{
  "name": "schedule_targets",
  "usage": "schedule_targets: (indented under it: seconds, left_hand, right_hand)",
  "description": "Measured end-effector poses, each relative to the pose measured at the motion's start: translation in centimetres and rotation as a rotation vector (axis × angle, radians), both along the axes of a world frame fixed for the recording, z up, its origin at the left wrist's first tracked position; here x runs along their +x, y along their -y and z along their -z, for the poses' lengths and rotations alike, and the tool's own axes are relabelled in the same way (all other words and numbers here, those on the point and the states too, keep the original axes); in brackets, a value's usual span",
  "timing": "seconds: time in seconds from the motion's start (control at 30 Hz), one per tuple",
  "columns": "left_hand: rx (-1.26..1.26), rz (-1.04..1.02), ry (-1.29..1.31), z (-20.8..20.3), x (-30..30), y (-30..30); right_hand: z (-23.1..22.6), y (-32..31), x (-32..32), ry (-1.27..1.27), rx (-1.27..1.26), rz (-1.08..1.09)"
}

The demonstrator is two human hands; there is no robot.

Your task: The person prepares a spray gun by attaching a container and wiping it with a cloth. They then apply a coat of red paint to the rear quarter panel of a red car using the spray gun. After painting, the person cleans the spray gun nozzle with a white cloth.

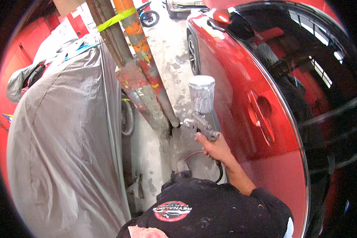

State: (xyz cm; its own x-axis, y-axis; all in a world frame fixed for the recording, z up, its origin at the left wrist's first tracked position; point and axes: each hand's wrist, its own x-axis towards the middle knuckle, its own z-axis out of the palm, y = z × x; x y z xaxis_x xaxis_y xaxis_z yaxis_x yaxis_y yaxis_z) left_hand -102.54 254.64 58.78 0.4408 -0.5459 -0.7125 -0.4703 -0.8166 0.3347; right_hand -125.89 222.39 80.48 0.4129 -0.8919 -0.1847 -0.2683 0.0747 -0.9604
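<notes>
1. Black shirt (230, 210) fills our nearest foreground.
2. Our right hand (215, 147) grips the spray gun (203, 127); we presumably hold its cup (202, 95) upright so contents feed downward.
3. Our left hand is out of view; we cannot tell its state.
4. We locate the gun beside the red car (236, 75), nozzle (183, 124) leftward.
5. Grey sheeting (71, 127) opposite probably guards against overspray.
6. Our shirt's round emblem (171, 212) carries lettering.

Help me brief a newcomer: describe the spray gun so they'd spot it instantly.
Find the red car at right. Left of its door handle, the right hand grips the spray gun. Unlike the nearby posts, it carries a silvery cup on top.
</notes>
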Motion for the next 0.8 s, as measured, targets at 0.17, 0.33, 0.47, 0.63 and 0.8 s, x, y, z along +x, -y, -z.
schedule_targets:
  seconds: [0.17,0.33,0.47,0.63,0.8]
  left_hand:
    - [-0.243,-0.406,-0.302,12.7,16.3,20.5]
    - [-0.839,-0.626,-0.329,9.2,24.6,36.7]
    - [-0.594,-0.543,-0.299,16.9,28.2,37.4]
    - [0.062,-0.414,-0.234,20.0,22.8,43.0]
    - [0.103,-0.501,-0.299,17.1,22.4,55.9]
  right_hand:
    - [-4.0,15.8,5.6,-0.093,-0.202,0.061]
    - [-4.5,31.8,12.5,-0.105,-0.309,0.103]
    - [-2.5,46.1,19.3,-0.076,-0.332,-0.019]
    - [-2.8,65.3,29.1,0.035,-0.275,-0.229]
    - [-6.4,79.3,36.9,0.122,-0.261,-0.27]
